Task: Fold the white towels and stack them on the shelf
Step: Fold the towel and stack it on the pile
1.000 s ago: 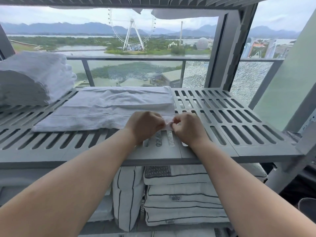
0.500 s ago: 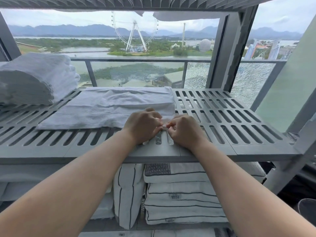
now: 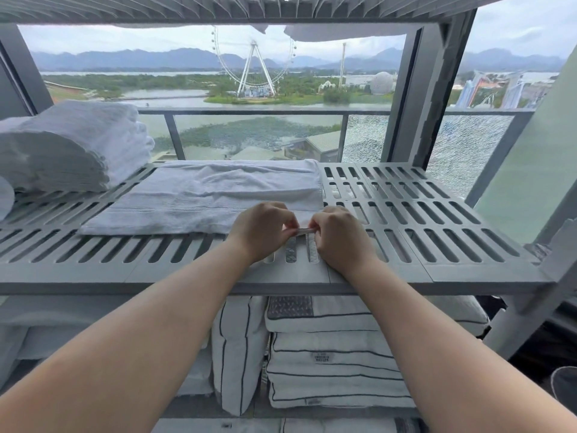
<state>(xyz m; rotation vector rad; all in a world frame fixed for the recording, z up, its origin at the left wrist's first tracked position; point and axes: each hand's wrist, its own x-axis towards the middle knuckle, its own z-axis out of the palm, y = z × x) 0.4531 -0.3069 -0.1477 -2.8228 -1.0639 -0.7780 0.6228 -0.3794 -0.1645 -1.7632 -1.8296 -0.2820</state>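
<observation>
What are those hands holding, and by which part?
The left hand and right hand both pinch the white towel at its near right corner, on the grey slatted shelf.

Below the fingers (image 3: 316, 220), stacked cushions (image 3: 331, 364) in white with dark stripes, an upright cushion (image 3: 239, 354) just left of them. Far beyond the fingers, balcony railing (image 3: 265, 111), cracked glass panel (image 3: 365, 139) at right, Ferris wheel (image 3: 255, 67), water (image 3: 162, 94), mountains (image 3: 140, 57).
</observation>
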